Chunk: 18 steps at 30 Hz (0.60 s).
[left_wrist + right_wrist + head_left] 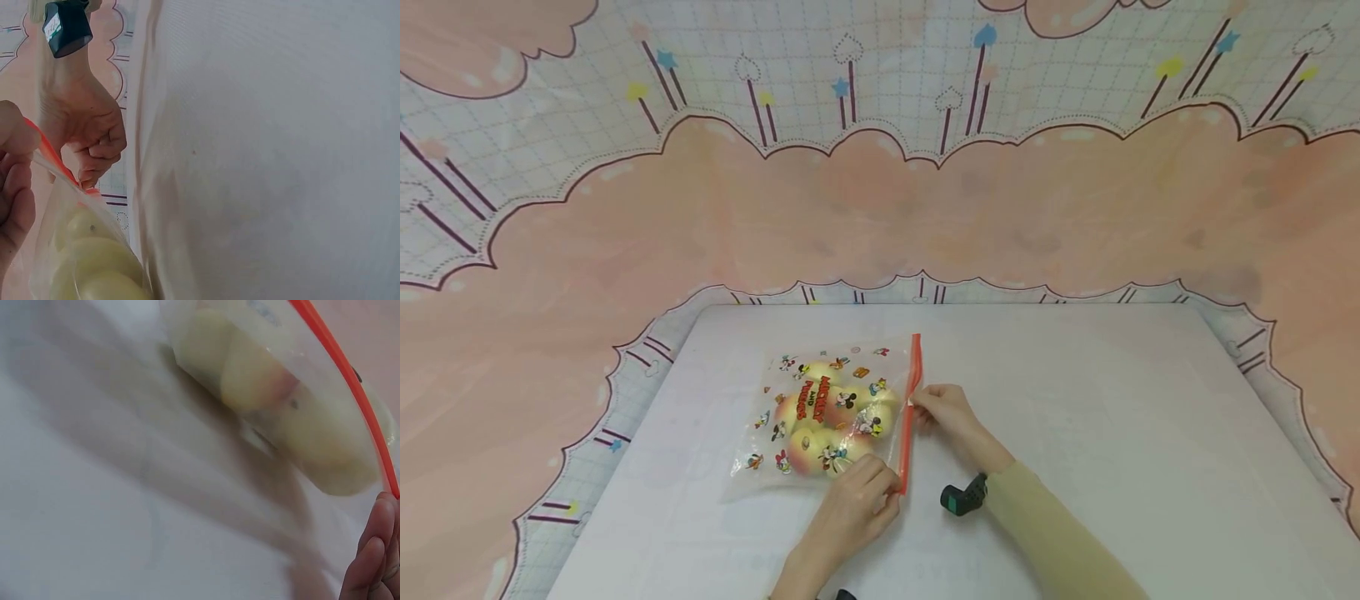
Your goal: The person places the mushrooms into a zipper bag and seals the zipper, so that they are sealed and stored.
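Observation:
A clear zip bag (760, 450) with printed cartoon figures lies on the table, holding several yellow and pink peaches (805, 450). Its red zip edge (916, 358) faces right. My right hand (951, 417) pinches that edge around its middle, at a small white slider. At the near end of the zip, my left hand (857, 504) grips the bag's corner. The left wrist view shows the right hand (94, 134) with curled fingers at the red strip. In the right wrist view, the peaches (312, 437) show through the plastic; only some fingers (375, 544) are visible.
A white table (1112, 400) spreads out under the bag. Behind and around it hangs a pink and white patterned cloth (925, 217). A black wrist camera (964, 496) sits by the right sleeve.

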Available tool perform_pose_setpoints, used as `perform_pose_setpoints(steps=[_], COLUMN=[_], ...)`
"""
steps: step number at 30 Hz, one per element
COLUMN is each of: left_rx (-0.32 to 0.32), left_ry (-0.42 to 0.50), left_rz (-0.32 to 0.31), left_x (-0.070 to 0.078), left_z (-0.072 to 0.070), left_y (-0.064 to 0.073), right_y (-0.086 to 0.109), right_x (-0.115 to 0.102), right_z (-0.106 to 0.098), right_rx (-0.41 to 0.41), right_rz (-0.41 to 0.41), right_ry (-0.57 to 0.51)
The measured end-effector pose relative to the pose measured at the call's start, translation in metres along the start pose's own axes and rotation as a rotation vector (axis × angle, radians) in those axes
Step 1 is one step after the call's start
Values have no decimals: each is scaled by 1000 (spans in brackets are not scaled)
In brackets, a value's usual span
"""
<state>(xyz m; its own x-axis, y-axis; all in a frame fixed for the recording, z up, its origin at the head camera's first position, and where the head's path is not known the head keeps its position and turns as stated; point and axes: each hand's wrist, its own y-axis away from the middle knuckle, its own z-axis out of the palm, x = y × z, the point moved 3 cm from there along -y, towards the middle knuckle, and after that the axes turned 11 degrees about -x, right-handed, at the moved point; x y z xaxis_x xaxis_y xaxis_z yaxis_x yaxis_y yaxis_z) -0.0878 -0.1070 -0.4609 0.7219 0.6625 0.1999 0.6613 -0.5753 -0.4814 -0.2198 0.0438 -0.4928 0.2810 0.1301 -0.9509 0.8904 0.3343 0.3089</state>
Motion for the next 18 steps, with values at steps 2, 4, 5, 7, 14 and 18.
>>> perform_pose_setpoints(steps=[2,4,5,7,14,18], left_rx=[0,-4,-4,-13,-39,-61], left_ry=[6,9,11,10,19,37], left_rz=[6,8,11,10,15,0], left_x=[1,1,1,1,1,1], left_z=[0,-1,-1,-1,0,-1], left_y=[0,0,0,0,1,2], right_y=[-3,-6,-7,-10,-20,-24], right_x=[-2,-4,-5,-7,-12,-16], right_z=[-2,-4,-5,-7,-13,-17], right_rx=[4,13,16,23,37,59], right_rz=[-8,-15,-19,-23,-23,-25], right_ry=[15,28,33,40,62,91])
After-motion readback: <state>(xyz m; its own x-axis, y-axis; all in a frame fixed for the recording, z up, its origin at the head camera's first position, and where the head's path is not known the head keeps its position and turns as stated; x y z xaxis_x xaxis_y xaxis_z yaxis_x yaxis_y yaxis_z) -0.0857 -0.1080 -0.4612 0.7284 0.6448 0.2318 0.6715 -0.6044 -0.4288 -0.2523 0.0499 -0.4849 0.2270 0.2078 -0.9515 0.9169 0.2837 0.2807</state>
